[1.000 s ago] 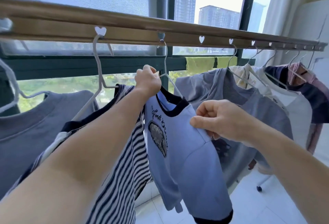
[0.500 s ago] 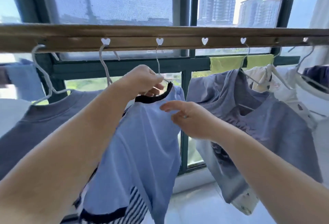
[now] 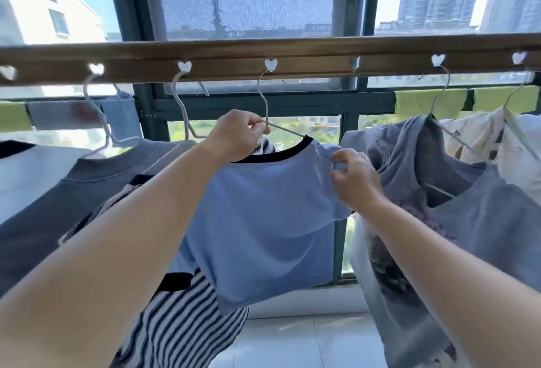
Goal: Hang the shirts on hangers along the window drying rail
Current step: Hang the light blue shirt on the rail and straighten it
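Blue cotton is what both of your hands are working: the light blue shirt (image 3: 263, 215) with the black neckband hangs on the white wire hanger (image 3: 265, 104), whose hook already sits in a heart-shaped slot of the drying rail (image 3: 307, 54).

Your left hand (image 3: 237, 133) is curled tight around the hanger at the base of its hook, holding it steady just left of the collar. Your right hand (image 3: 355, 180) pinches a narrow fold of the shirt's shoulder seam between thumb and fingers.

The relation that counts is this: from your left grip, the hanger's visible arm runs down toward four o'clock and disappears under the neckband, and the shoulder you pinch lies farther along that same line. So the hanger's long axis runs from one hand to the other, and your right hand is the nearer one to the loose shoulder.

I judge the next move to be a pull toward four o'clock, along the wire and not across it, to seat the shoulder over the hanger's end. Whether that end is already inside the sleeve is hidden by the cloth.

The grey shirt (image 3: 468, 192) hangs close at three o'clock, and the striped shirt (image 3: 181, 323) sits just behind at seven o'clock.
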Available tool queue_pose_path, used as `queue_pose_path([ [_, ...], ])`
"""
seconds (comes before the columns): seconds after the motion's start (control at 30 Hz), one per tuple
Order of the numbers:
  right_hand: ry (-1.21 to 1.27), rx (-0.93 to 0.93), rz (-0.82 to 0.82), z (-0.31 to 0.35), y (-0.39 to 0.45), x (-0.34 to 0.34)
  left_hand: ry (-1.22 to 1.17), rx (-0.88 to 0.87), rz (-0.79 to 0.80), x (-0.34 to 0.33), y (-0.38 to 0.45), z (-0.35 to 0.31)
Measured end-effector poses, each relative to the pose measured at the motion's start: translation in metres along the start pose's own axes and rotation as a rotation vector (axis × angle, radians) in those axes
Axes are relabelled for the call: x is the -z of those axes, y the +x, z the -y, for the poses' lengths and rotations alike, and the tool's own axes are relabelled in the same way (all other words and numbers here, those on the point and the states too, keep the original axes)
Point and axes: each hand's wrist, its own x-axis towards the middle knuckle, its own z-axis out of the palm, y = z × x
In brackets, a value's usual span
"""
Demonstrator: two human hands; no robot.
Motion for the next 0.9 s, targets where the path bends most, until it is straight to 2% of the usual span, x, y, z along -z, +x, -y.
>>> queue_pose_path([
  [0.1, -0.033, 0.029, -0.065, -0.003, 0.014, 0.0, -0.022, 0.023, -0.02, 0.004, -0.005, 0.002],
  [0.23, -0.146, 0.036, 0.0, -0.001, 0.028, -0.009, 0.003, 0.046, -0.017, 0.014, -0.008, 0.007],
  [0.5, -0.177, 0.157, 0.028, 0.012, 0.038, -0.03, 0.069, 0.052, 0.011, 0.036, -0.005, 0.021],
  [0.67, -0.143, 0.072, -0.052, 0.016, 0.061, -0.038, 0.069, 0.046, 0.043, 0.053, -0.005, 0.033],
  [0.8, -0.139, 0.026, 0.048, 0.017, 0.074, -0.047, 0.039, 0.086, 0.025, 0.059, -0.006, 0.041],
  [0.9, -0.021, 0.069, 0.126, 0.022, 0.071, -0.058, 0.06, 0.114, 0.013, 0.06, -0.005, 0.045],
])
